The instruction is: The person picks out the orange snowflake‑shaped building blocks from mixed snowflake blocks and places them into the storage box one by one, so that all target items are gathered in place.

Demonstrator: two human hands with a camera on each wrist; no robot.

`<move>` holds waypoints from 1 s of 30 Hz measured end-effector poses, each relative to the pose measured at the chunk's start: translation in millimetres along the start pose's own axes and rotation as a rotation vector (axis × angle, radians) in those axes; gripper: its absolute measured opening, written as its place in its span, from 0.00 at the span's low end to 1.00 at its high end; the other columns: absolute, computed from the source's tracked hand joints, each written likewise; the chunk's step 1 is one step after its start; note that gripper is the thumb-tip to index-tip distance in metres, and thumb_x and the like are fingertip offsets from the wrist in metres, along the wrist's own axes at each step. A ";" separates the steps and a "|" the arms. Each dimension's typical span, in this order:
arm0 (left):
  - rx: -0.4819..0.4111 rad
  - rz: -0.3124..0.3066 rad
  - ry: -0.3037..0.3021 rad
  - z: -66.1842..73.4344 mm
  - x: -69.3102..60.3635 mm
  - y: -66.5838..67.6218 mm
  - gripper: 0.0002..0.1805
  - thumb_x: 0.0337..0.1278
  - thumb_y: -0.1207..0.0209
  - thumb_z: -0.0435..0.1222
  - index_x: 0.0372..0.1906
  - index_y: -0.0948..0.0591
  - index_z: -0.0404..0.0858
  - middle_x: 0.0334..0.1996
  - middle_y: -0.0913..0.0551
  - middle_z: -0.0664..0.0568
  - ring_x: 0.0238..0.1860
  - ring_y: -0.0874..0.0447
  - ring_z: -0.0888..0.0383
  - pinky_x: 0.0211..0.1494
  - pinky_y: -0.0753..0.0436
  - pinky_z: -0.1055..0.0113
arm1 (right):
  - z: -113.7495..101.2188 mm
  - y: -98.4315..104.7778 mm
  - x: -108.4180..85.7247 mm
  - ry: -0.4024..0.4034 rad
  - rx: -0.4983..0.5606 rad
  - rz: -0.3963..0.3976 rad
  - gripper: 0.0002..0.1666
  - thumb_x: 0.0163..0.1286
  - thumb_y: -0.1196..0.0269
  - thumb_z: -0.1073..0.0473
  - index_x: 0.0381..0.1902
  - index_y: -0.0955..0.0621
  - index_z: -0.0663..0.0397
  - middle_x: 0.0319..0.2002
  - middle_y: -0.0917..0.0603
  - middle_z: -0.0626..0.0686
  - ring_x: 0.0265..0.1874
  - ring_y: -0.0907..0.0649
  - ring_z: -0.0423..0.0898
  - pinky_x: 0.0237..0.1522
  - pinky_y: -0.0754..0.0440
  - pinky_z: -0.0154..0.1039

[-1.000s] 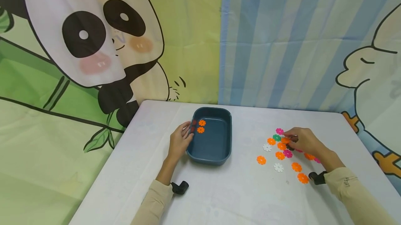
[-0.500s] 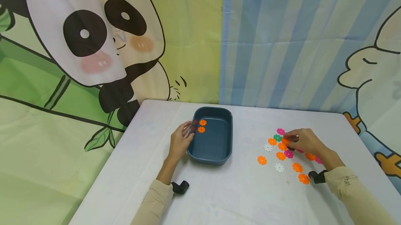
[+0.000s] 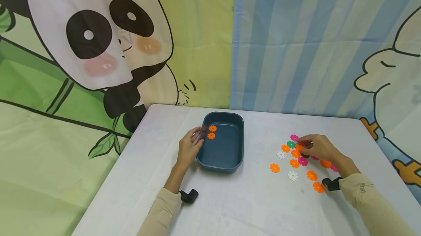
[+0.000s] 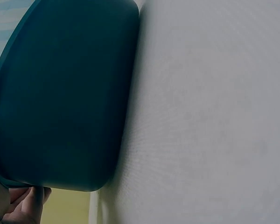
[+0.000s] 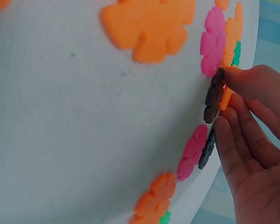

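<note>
A dark blue plastic tray (image 3: 227, 155) stands on the left half of the table. Two orange flower-shaped plastic discs (image 3: 212, 132) lie inside it, with reddish reflections on the wall. My left hand (image 3: 188, 151) holds the tray's left rim; the left wrist view shows its fingers (image 4: 32, 203) under the rim edge. At the right, my right hand (image 3: 320, 149) is over the scattered discs. Its thumb and a finger are at opposite edges of a black disc (image 5: 214, 95), apparently pinching it. An orange disc (image 5: 227, 95) shows just behind, partly hidden.
Around the right hand lie several orange, pink, white, green and black discs, among them a white disc (image 3: 293, 176), a pink disc (image 3: 294, 138) and an orange disc (image 3: 275, 168). The white table (image 3: 250, 199) ends at a printed curtain (image 3: 279, 46).
The right hand stays over the same discs, with its fingers shifting slightly. The left hand and tray hold their place; the head view has moved a little.
</note>
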State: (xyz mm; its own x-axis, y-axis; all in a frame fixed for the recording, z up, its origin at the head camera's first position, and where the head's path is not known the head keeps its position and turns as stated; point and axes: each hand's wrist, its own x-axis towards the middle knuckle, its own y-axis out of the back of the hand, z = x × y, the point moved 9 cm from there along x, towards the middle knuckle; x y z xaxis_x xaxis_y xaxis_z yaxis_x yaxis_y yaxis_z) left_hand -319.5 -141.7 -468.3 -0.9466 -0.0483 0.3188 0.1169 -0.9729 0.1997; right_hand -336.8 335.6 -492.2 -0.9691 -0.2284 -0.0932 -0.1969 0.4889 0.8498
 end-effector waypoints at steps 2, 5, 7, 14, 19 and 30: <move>-0.002 0.000 0.000 -0.5 0.1 0.1 0.28 0.52 0.37 0.17 0.61 0.26 0.26 0.59 0.24 0.37 0.60 0.23 0.48 0.58 0.21 0.63 | -0.4 0.1 0.0 0.006 -0.001 0.002 0.29 0.54 0.25 0.54 0.52 0.17 0.61 0.39 0.17 0.54 0.39 0.20 0.52 0.39 0.12 0.43; -0.001 0.002 -0.002 -1.0 0.4 0.3 0.29 0.51 0.37 0.17 0.61 0.26 0.26 0.59 0.24 0.37 0.60 0.23 0.47 0.58 0.21 0.64 | 0.3 0.3 -0.1 -0.001 -0.002 0.014 0.30 0.54 0.24 0.53 0.52 0.17 0.60 0.39 0.17 0.53 0.39 0.19 0.52 0.40 0.12 0.44; 0.000 0.003 -0.007 -0.8 0.4 0.3 0.29 0.51 0.37 0.17 0.61 0.26 0.26 0.59 0.24 0.36 0.60 0.23 0.46 0.58 0.21 0.65 | -0.3 1.0 -0.5 -0.006 0.012 0.021 0.30 0.54 0.24 0.53 0.53 0.17 0.60 0.40 0.17 0.55 0.40 0.19 0.53 0.40 0.12 0.44; 0.012 0.003 -0.004 -0.9 0.3 0.0 0.28 0.51 0.37 0.18 0.61 0.26 0.27 0.59 0.23 0.38 0.59 0.22 0.49 0.57 0.21 0.69 | -23.1 11.8 0.7 0.068 0.058 0.117 0.30 0.55 0.25 0.53 0.54 0.18 0.60 0.47 0.16 0.60 0.43 0.16 0.58 0.37 0.11 0.45; 0.016 0.005 0.006 -2.6 0.2 0.9 0.28 0.52 0.37 0.18 0.61 0.26 0.28 0.59 0.23 0.39 0.59 0.22 0.50 0.57 0.21 0.71 | -66.9 21.5 10.0 0.235 0.089 0.203 0.25 0.55 0.26 0.61 0.52 0.17 0.62 0.46 0.15 0.57 0.41 0.14 0.56 0.43 0.13 0.52; 0.003 -0.001 -0.005 -3.0 0.9 0.5 0.28 0.51 0.37 0.17 0.61 0.26 0.26 0.59 0.23 0.38 0.59 0.23 0.49 0.57 0.21 0.69 | -155.7 9.4 42.2 0.333 0.238 0.225 0.22 0.55 0.26 0.63 0.50 0.15 0.58 0.46 0.14 0.53 0.42 0.14 0.51 0.46 0.14 0.46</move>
State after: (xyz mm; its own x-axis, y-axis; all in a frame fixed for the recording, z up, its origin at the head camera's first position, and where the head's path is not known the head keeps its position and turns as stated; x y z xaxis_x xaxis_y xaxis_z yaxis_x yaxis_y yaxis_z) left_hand -321.2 -142.9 -470.7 -0.9454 -0.0458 0.3227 0.1164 -0.9722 0.2032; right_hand -356.5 199.5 -407.4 -0.8989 -0.3331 0.2845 -0.0535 0.7280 0.6835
